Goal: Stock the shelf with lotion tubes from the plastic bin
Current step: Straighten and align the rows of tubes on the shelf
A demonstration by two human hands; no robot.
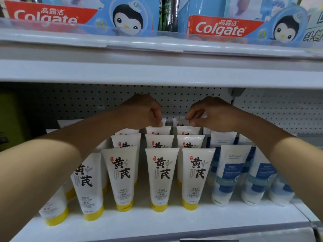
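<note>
Shelf (157, 222): white, with a pegboard back panel. It carries most of the stock already. The plastic bin is not in view, so what remains to be brought cannot be judged.

Lotion tubes (161, 179): white with yellow caps, standing in four visible columns running from the near edge to the far back. The three right-hand columns are straight and several deep. The leftmost column leans, its near tubes tilted to the left. Judgement: stocking is well advanced, with work now at the far end of the two middle columns.

Orientation: every tube stands cap down, crimped flat end up, long axis near vertical, printed face toward the near edge.

Blue-and-white tubes (229, 173): a separate product just to the right, likewise standing cap down.

Left hand (142, 110): reached to the far back, fingers curled down, pinching the top edge of a rear tube (158, 130).

Right hand (208, 114): alongside, apart from the left, fingertips pinching the top of a rear tube in the neighbouring column (187, 130).

Toothpaste boxes (220, 27): on the shelf above, not involved.
</note>
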